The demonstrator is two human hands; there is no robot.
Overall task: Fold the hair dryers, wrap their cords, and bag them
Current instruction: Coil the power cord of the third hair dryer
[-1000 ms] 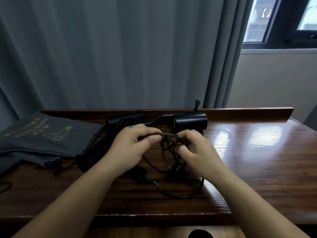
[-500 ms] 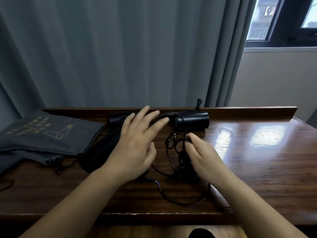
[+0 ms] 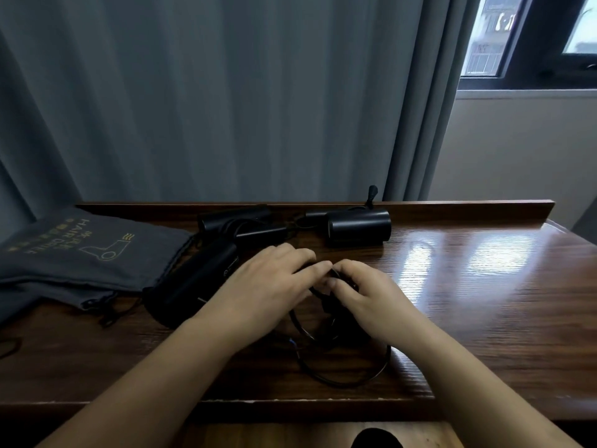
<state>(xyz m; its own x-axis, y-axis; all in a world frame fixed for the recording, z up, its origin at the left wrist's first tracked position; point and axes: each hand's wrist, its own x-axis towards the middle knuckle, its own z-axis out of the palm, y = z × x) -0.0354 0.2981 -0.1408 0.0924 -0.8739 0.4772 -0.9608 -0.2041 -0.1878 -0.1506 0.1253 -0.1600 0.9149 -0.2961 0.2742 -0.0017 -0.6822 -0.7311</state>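
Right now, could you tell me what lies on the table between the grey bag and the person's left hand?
In the head view, a black hair dryer lies diagonally between the grey bag and the left hand.

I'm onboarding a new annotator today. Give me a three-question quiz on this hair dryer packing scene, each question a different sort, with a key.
1. True or false: the right hand pinches the black cord.
2. The grey drawstring bag lies on which side of the wooden table? A) the person's left B) the person's right C) the near edge, centre
3. Fill in: the English words printed on the bag read "HAIR ____".

Key
1. True. The fingers of the left hand meet it at the same bundle.
2. A. It lies beside the nearest black hair dryer.
3. DRYER, though the print is small.
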